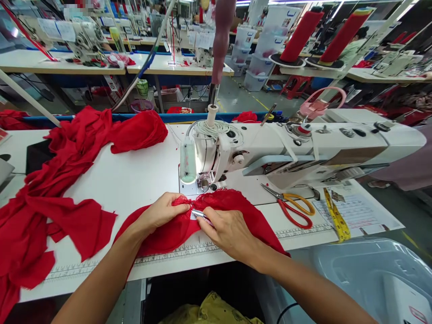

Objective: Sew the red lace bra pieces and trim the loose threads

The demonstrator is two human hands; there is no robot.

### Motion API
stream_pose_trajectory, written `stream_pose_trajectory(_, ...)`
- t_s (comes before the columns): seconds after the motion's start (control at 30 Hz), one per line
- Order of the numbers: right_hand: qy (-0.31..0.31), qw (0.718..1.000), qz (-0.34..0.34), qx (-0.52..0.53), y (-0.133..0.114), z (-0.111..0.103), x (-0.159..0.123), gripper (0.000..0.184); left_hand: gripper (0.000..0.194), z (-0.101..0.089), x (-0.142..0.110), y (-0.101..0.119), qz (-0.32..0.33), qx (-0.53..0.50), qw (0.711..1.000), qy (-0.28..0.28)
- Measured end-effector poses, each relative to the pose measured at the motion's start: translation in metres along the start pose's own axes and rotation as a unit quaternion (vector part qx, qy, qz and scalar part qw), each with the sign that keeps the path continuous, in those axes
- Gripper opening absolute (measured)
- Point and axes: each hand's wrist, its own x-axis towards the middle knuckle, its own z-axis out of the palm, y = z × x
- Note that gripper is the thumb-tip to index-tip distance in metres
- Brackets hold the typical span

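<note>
My left hand [163,210] is closed on the lace edge of a red fabric piece [168,236], thumb and fingers pinching it just in front of the sewing machine [216,157]. In my right hand [229,231] is a small silver-tipped hand tool [198,213]; its exact kind is hard to make out. The tool's tip lies at the lace, close to my left thumb. A small white patch, perhaps a label, shows beneath the tool. The red piece spreads over the table's front edge on both sides of my hands.
Scissors [290,204] with orange and red handles lie right of the fabric. Beyond them are a yellow tape measure [337,218] and a printed sheet [362,211]. More red fabric [67,162] is heaped at left. A clear plastic bin [357,256] stands at lower right.
</note>
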Motion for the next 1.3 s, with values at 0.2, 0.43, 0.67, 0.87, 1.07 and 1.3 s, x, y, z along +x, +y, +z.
stream_pose_trajectory(0.2, -0.014, 1.0, -0.002, -0.016, -0.001, 0.001, 0.003, 0.027, 0.035, 0.0, 0.002, 0.0, 0.005, 0.013, 1.0, 0.001)
stream_pose_trajectory(0.43, -0.022, 0.996, -0.026, -0.077, -0.004, 0.001, 0.005, 0.03, 0.035, 0.0, 0.004, -0.004, 0.008, 0.025, 1.0, 0.002)
stream_pose_trajectory(0.67, -0.008, 0.99, -0.056, -0.127, -0.01, 0.005, 0.01, 0.026, 0.036, 0.0, 0.007, -0.009, 0.019, 0.04, 0.999, 0.0)
stream_pose_trajectory(0.87, -0.03, 0.992, -0.045, -0.115, -0.007, 0.003, 0.01, 0.028, 0.035, 0.0, 0.005, -0.005, 0.001, 0.03, 1.0, -0.007)
stream_pose_trajectory(1.07, -0.045, 0.994, -0.022, -0.099, -0.005, -0.005, 0.006, 0.029, 0.038, 0.0, 0.002, -0.001, -0.016, 0.018, 1.0, 0.0)
stream_pose_trajectory(1.3, -0.063, 0.994, -0.022, -0.09, -0.007, -0.006, 0.01, 0.032, 0.039, 0.001, 0.003, -0.002, -0.013, 0.002, 1.0, -0.002)
